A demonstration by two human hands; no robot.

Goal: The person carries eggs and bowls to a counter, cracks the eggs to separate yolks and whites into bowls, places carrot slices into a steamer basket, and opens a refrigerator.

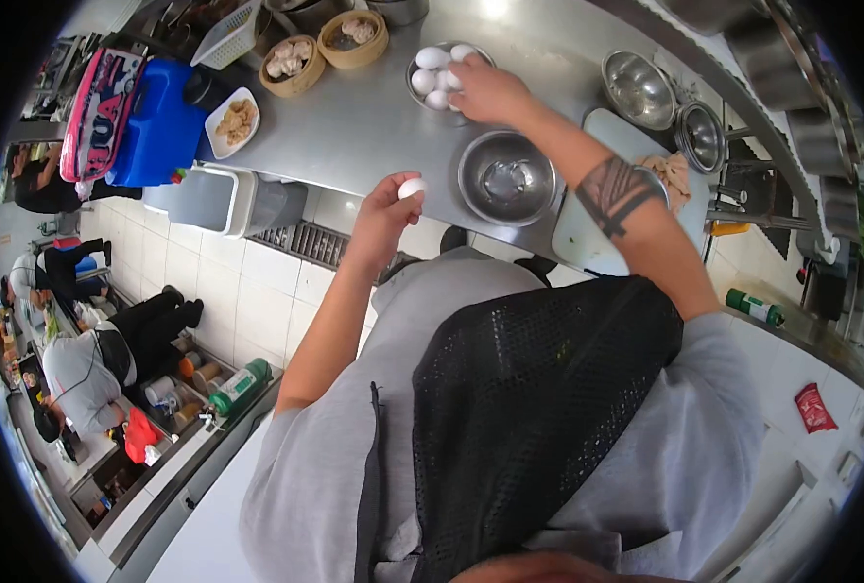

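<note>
My left hand is closed around a white egg, held up near the counter's front edge. My right hand reaches into a metal bowl of several white eggs. Its thumb and fingers are bent around one of these eggs; part of the grip is hidden by the hand. Below my right forearm, close to the counter edge, stands a larger steel bowl. Something shiny and clear shows at its bottom, perhaps only reflections.
A white cutting board lies right of the large bowl, with steel bowls behind. Bamboo steamers and a white dish of food stand left, near a blue container. Other people work at far left.
</note>
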